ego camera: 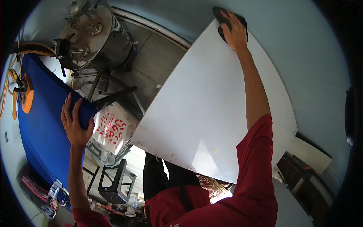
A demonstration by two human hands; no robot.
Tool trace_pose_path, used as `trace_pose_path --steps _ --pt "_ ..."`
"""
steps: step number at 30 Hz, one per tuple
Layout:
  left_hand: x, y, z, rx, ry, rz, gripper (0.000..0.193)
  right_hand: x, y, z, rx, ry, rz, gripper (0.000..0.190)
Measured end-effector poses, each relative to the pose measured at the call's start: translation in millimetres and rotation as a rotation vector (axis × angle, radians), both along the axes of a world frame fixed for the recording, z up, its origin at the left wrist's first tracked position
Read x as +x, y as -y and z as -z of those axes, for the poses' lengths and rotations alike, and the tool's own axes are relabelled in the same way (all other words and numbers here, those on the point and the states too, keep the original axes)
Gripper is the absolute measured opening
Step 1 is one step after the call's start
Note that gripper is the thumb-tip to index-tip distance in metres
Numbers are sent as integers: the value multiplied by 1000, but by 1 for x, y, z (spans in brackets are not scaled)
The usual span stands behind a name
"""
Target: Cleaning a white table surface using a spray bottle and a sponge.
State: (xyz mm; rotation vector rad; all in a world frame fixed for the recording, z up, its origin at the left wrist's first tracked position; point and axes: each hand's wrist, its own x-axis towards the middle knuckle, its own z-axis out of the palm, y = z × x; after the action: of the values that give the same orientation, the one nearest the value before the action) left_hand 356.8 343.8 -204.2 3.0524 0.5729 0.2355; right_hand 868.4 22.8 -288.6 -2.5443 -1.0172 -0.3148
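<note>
My left hand [78,123] rests with spread fingers on the narrow end of a blue cloth-covered ironing board [45,113]. Nothing is held in it. Farther along that board, at the left, what looks like an orange-soled steam iron [27,95] has hoses running to it. My right arm reaches across a large white tabletop [192,99] to its far corner. There my right hand [236,34] lies over a soft-looking black item [219,12], fingers on top and thumb at its side. Exactly what the black item is cannot be told.
A metal boiler drum [105,37] with valves stands on legs beyond the board. Below, a grey plastic basket [95,147] holds a white plastic bag [110,127] with red print. A black stool [112,181] stands near my legs. A pale wall [306,71] borders the table.
</note>
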Motion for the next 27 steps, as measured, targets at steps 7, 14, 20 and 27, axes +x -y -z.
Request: trace_pose_path --steps 7,14,20,27 --pt "-3 1 -4 20 -28 -14 66 -193 -24 -16 -34 -143 -348 58" --pt "-1 2 -3 18 5 51 66 -454 -4 -33 -79 -611 -794 82" --pt "3 2 2 38 16 127 62 -432 44 -37 13 -566 -466 82" --pt "-3 3 7 103 30 185 59 -467 204 -41 -118 -575 270 86"
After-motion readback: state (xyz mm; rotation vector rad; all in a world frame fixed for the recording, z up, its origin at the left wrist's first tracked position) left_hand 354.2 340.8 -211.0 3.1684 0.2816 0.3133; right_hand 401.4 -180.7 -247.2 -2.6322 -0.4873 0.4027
